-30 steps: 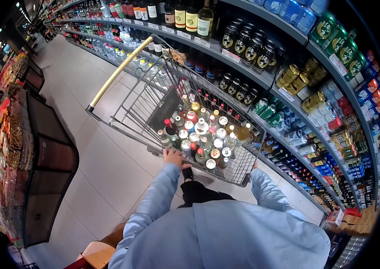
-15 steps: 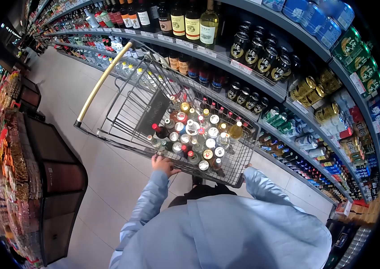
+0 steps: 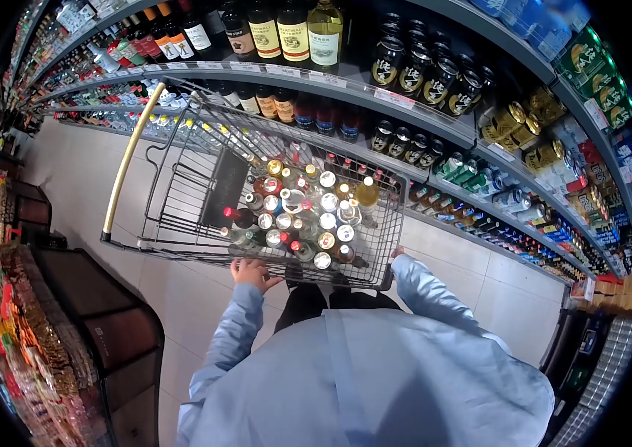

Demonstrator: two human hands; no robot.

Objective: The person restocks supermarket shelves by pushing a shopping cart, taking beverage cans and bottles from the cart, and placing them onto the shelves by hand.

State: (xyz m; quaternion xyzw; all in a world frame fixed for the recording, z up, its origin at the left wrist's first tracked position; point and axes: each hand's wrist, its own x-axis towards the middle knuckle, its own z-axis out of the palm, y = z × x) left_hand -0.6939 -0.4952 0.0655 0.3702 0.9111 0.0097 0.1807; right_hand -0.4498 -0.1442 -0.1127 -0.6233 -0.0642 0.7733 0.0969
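Left hand (image 3: pixel 251 275): fingers bent and close together against the near side of the cart (image 3: pixel 386 281), thumb out to one side. Full closure round a wire: cannot tell. Right hand (image 3: pixel 398 252): at the near front corner, mostly hidden by the sleeve (image 3: pixel 427 281); finger state cannot be told. Judgement: the two spaced contacts probably steady the cart and limit turning.

Cart: side-on to the body, long side nearest, so the whole basket lies within reach. Yellow handle (image 3: pixel 134 160) well apart from both hands; neither uses it.

Load inside basket: bottles and round-topped containers (image 3: pixel 327 220), mostly upright, packed side by side; neighbours likely brace one another. Red-capped bottle (image 3: pixel 240 217) leans near the seat panel (image 3: pixel 224 188). Amber bottle (image 3: pixel 366 192) at the far side, toward the front.

Outward: shelf (image 3: pixel 398 100) beyond the far side, black cans (image 3: pixel 388 61) in rows, labels forward, presumably for easy reading.
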